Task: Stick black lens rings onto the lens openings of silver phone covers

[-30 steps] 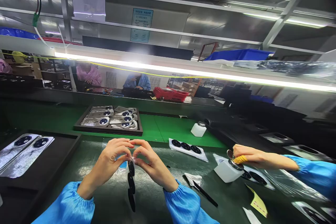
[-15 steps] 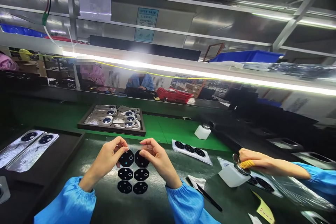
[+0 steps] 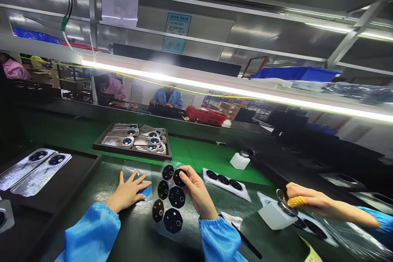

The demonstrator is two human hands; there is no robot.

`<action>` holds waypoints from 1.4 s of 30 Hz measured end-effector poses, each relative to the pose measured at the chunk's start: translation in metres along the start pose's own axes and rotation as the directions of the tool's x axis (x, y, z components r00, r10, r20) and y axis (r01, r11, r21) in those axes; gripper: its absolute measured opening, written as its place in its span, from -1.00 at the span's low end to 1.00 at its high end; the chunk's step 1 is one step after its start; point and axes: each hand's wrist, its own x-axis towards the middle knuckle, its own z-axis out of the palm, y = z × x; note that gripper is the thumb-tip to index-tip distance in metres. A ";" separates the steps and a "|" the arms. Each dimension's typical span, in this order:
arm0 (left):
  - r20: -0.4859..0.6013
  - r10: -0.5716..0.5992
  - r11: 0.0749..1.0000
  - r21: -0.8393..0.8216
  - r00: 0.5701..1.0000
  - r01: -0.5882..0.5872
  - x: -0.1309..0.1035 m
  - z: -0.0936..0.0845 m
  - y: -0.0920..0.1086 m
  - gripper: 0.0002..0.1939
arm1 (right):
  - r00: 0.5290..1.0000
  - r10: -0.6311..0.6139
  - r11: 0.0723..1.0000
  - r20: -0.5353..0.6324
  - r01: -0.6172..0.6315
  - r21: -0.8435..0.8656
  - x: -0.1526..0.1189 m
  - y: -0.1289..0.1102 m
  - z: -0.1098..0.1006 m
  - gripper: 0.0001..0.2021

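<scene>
My right hand (image 3: 196, 190) pinches the upper right of a clear sheet of black octagonal stickers (image 3: 176, 197), which is raised and tilted above the bench. White dots and small rings mark the stickers. My left hand (image 3: 129, 191) lies on the bench with its fingers spread. Beneath it is a clear film (image 3: 139, 168), and a blue patch (image 3: 146, 190) shows by its fingers. To the right of my right hand, a black pen-like tool (image 3: 250, 243) lies beside a crumpled white wipe (image 3: 233, 220).
A tray (image 3: 132, 154) of silvery phone back covers stands behind. Two more covers (image 3: 39, 168) lie in the dark tray at left. Another sticker strip (image 3: 227, 183) and a small white bottle (image 3: 240, 160) sit to the right. A co-worker's hand (image 3: 302, 196) touches a larger bottle (image 3: 276, 216).
My left hand has left the sticker sheet and flattened on the bench, over the film. My right hand has turned and lifted the sheet. The view has shifted slightly.
</scene>
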 end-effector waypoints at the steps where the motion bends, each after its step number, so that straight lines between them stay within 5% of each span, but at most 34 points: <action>1: -0.001 -0.024 0.999 0.032 1.000 0.024 -0.002 -0.006 -0.007 -0.61 | 1.000 -0.001 1.000 0.001 0.001 0.015 0.000 0.002 0.000 -0.64; 6: -0.149 -0.114 0.990 0.062 0.982 0.125 -0.018 -0.045 -0.025 -0.78 | 1.000 -0.011 0.996 -0.002 0.011 0.093 0.000 0.009 0.007 -0.68; 10: -0.251 -0.137 0.988 -0.101 0.958 0.115 -0.017 -0.050 -0.001 -0.80 | 1.000 0.015 0.991 0.003 -0.016 0.134 0.000 0.016 0.017 -0.69; 13: -0.191 -0.147 0.940 -0.331 0.970 0.078 -0.005 -0.042 0.028 -0.71 | 0.999 0.030 0.988 0.010 -0.031 0.150 0.003 0.021 0.022 -0.71; 17: -0.048 -0.189 0.756 -0.645 0.981 0.114 0.012 -0.033 0.045 -0.51 | 1.000 0.025 0.989 0.004 -0.025 0.149 0.013 0.029 0.024 -0.70; 24: 0.036 -0.296 0.569 -0.796 0.954 0.206 0.034 -0.032 0.017 -0.74 | 1.000 0.019 0.998 0.025 -0.021 0.056 0.045 0.057 0.025 -0.72; 33: 0.026 -0.403 0.605 -0.743 0.915 0.287 0.063 -0.023 -0.021 -0.69 | 0.993 -0.017 0.923 0.121 0.062 -0.379 0.097 0.087 0.022 -0.77; 42: 0.049 -0.395 0.656 -0.684 0.917 0.319 0.066 -0.023 -0.033 -0.69 | 0.928 -0.095 0.758 0.361 0.303 -0.577 0.154 0.082 0.064 -0.76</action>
